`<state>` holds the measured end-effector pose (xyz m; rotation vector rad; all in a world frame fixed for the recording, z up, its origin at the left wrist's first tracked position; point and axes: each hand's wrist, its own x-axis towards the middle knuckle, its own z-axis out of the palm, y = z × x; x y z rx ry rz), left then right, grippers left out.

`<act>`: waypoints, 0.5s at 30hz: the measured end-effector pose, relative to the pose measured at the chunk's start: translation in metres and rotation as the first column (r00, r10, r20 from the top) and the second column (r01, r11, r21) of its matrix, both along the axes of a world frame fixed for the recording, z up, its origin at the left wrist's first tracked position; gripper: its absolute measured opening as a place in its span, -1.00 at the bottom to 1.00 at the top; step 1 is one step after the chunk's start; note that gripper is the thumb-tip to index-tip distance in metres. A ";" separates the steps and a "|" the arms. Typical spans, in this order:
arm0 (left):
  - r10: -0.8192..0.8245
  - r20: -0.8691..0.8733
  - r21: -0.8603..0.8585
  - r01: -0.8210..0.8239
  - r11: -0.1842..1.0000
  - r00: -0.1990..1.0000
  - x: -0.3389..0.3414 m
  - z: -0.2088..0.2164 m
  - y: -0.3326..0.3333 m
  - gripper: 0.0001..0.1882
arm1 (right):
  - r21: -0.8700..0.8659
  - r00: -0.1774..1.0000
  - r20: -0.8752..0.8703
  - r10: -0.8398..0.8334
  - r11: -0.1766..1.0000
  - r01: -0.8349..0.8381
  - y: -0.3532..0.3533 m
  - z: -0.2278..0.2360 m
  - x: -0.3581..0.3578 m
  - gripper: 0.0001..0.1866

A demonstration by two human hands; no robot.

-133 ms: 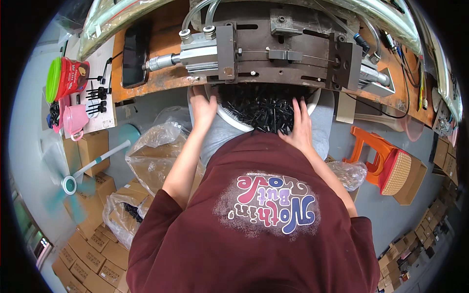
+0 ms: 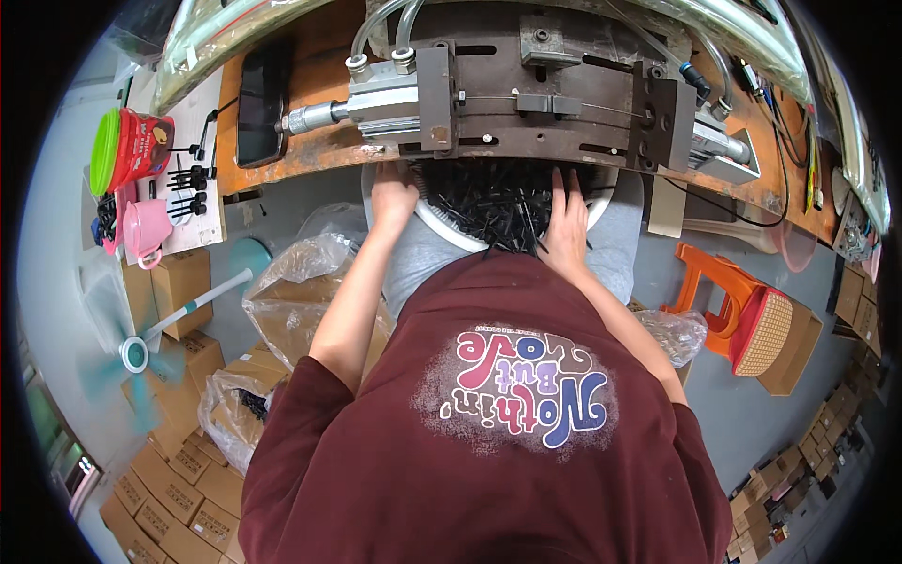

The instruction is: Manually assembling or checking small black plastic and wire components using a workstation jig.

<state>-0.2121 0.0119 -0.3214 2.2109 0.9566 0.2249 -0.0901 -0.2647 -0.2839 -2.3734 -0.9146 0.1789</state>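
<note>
On my lap, partly under the table edge, rests a white round basket (image 2: 449,236) full of small black plastic pieces (image 2: 493,209). My left hand (image 2: 394,195) is at the basket's left rim with its fingers curled round it; the fingertips are partly hidden. My right hand (image 2: 566,228) lies on the pieces at the right side of the basket, fingers stretched forward and a little apart. A few black pieces stick up beside that hand. Just beyond both hands, a metal fixture (image 2: 540,127) with air cylinders stands on the table.
The wooden table edge (image 2: 324,150) runs over the basket's far side. A black phone (image 2: 260,108) lies on it at left. A pink cup (image 2: 147,228) stands farther left. A fan (image 2: 133,354), cartons (image 2: 174,493) and plastic bags (image 2: 305,291) are at left, an orange stool (image 2: 719,296) at right.
My right hand has moved slightly left and its fingers lie closer together. The black pieces near it have shifted. My left hand's fingers have curled in more at the rim.
</note>
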 end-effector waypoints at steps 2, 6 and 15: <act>-0.053 -0.010 0.038 0.053 0.998 0.999 0.000 -0.003 0.004 -0.32 | -0.035 0.999 0.037 0.000 0.999 0.001 0.008 -0.013 0.004 0.16; -0.072 -0.053 -0.013 0.071 0.997 0.996 0.000 -0.006 0.009 -0.21 | -0.014 0.996 0.086 -0.019 1.000 0.020 0.027 -0.026 0.011 0.11; -0.059 -0.009 -0.024 0.059 0.998 0.998 -0.001 0.010 -0.010 -0.09 | -0.262 0.975 0.221 -0.029 0.961 0.088 0.051 -0.045 0.050 -0.34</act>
